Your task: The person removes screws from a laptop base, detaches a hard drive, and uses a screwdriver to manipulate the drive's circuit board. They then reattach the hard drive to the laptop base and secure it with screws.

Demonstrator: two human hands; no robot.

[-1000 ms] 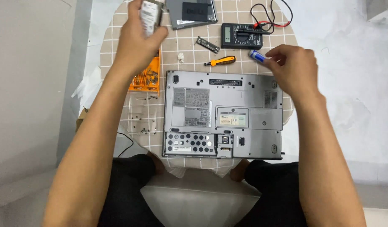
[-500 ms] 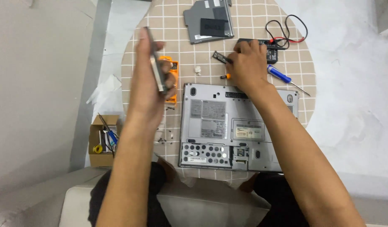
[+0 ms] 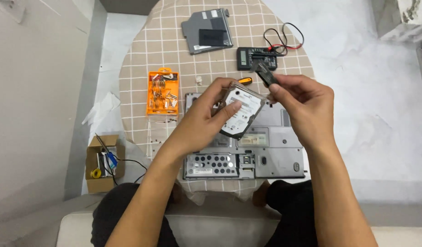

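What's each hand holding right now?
Left hand: closed on the hard drive.
Right hand: closed, pinching a small dark part.

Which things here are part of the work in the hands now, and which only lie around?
In use: hard drive, small dark part, left hand, right hand, laptop.
Lying about: orange bit case, multimeter, optical drive, cardboard box.

The hard drive (image 3: pixel 240 112) in the left hand (image 3: pixel 202 121) shows a white label on silver metal. Under both hands lies a silver-grey laptop base (image 3: pixel 270 155) on a beige tablecloth (image 3: pixel 142 82) with a white grid. Left of the left hand sits an orange bit case (image 3: pixel 162 92). Beyond the right hand (image 3: pixel 304 105) lie a black multimeter (image 3: pixel 247 57) with red and black leads and a dark grey drive tray (image 3: pixel 207 31).
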